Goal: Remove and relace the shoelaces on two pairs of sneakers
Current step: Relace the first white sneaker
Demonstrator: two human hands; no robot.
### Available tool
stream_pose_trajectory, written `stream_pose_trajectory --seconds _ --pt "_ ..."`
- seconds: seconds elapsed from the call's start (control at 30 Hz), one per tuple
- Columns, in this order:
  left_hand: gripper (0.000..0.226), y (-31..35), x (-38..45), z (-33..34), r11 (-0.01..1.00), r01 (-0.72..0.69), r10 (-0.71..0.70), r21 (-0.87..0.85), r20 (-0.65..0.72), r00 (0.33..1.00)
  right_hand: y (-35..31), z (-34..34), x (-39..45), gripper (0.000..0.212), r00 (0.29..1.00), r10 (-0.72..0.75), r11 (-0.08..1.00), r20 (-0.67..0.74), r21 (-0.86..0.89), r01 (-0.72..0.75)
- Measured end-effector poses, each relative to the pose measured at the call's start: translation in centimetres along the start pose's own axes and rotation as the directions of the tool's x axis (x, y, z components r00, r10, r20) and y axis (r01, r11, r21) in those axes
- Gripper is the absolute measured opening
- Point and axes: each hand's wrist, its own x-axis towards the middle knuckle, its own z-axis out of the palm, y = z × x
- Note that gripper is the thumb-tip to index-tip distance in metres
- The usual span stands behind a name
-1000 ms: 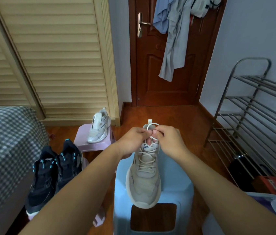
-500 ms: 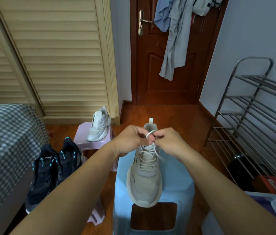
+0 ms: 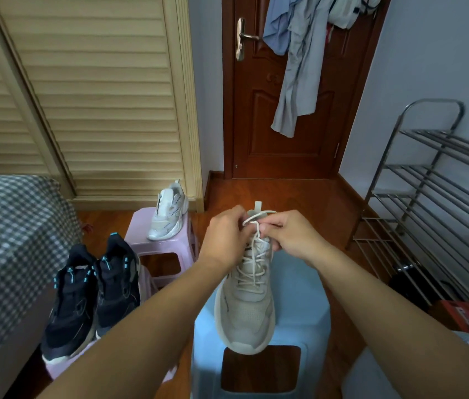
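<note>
Fingers of the left hand (image 3: 227,234) and the right hand (image 3: 290,237) are curled in toward each other above the collar of the beige sneaker (image 3: 246,300), each pinching a strand of its pale shoelace (image 3: 256,226); a small loop of lace arches between the two sets of fingertips, and one strand runs down from them to the crossed rows over the tongue. The sneaker rests on the light blue stool (image 3: 299,286), toe pointing toward the camera and overhanging the cut-out in the stool's top, heel tab standing up just behind the hands. To the left, a white sneaker (image 3: 168,214) sits on a pink stool (image 3: 144,234), heel toward the louvred wardrobe door (image 3: 98,96). Nearer the camera, a pair of dark sneakers (image 3: 92,295) with turquoise trim sits side by side on another pink surface, just beside the bed with the checked cover (image 3: 5,240). A metal shoe rack (image 3: 434,191) stands along the right wall, and clothes (image 3: 296,61) hang on the brown door (image 3: 285,110) at the back.
</note>
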Motion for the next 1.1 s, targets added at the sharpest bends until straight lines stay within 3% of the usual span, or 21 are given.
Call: stream_pose_trajectory --seconds 0.07,0.13,0.23,0.27,0.33,0.43,0.47,0.63,0.73,0.8,0.87,0.93,1.1 --pt "0.031 0.2 0.2 -1.0 0.999 0.030 -0.035 0.037 0.135 0.990 -0.2 -0.6 0.2 0.010 0.993 -0.114 0.972 -0.033 -0.210 0.104" --pt "0.035 -0.3 0.1 -2.6 0.990 0.118 -0.135 0.079 0.272 0.953 0.5 -1.8 0.6 0.012 0.970 -0.243 0.819 0.011 -0.533 0.211" --pt "0.026 -2.0 -1.2 -4.6 0.903 0.424 -0.359 -0.065 0.424 0.831 1.8 -3.1 0.3 0.018 0.960 -0.258 0.624 0.104 -0.741 0.248" --pt "0.023 -2.1 -1.6 -4.9 0.876 0.474 -0.393 -0.086 0.442 0.806 1.9 -2.8 0.0 0.018 0.957 -0.266 0.609 0.112 -0.750 0.257" --pt "0.023 -1.7 -1.8 -4.2 0.860 0.490 -0.413 -0.143 0.369 0.832 1.6 -1.8 -0.3 0.017 0.945 -0.320 0.635 0.063 -0.726 0.263" --pt "0.032 0.2 -1.4 -2.9 0.739 0.487 -0.394 -0.466 0.288 0.873 0.8 -0.6 -0.4 0.010 0.914 -0.401 0.759 -0.059 -0.581 0.295" --pt "0.033 0.8 -1.2 -2.5 0.718 0.487 -0.390 -0.497 0.291 0.873 0.6 -0.3 -0.4 0.014 0.909 -0.409 0.799 -0.082 -0.512 0.313" --pt "0.019 2.4 -0.1 -1.4 0.915 0.332 -0.191 -0.230 0.480 0.856 -0.7 1.0 0.0 0.015 0.922 -0.361 0.899 -0.142 -0.315 0.304" --pt "0.017 2.5 0.2 -2.0 0.951 0.239 -0.102 -0.198 0.528 0.843 -1.0 1.1 -0.1 0.021 0.968 -0.220 0.962 -0.123 -0.194 0.194" --pt "0.030 2.2 0.2 -2.1 0.942 0.283 -0.150 -0.183 0.523 0.839 -0.9 1.1 -0.4 0.022 0.992 -0.099 0.989 -0.081 -0.114 0.090" --pt "0.039 1.9 0.2 -2.1 0.898 0.388 -0.242 -0.210 0.500 0.831 -0.6 1.1 -0.6 0.012 0.991 -0.080 0.987 -0.106 -0.147 0.064" --pt "0.040 1.6 0.3 -1.9 0.845 0.461 -0.297 -0.272 0.479 0.826 -0.3 0.9 -0.7 0.022 0.981 -0.080 0.976 -0.176 -0.216 0.041" --pt "0.029 1.2 0.2 -1.7 0.809 0.478 -0.284 -0.343 0.484 0.828 0.7 -2.2 -0.3 0.026 0.949 -0.016 0.879 -0.316 -0.456 -0.137"
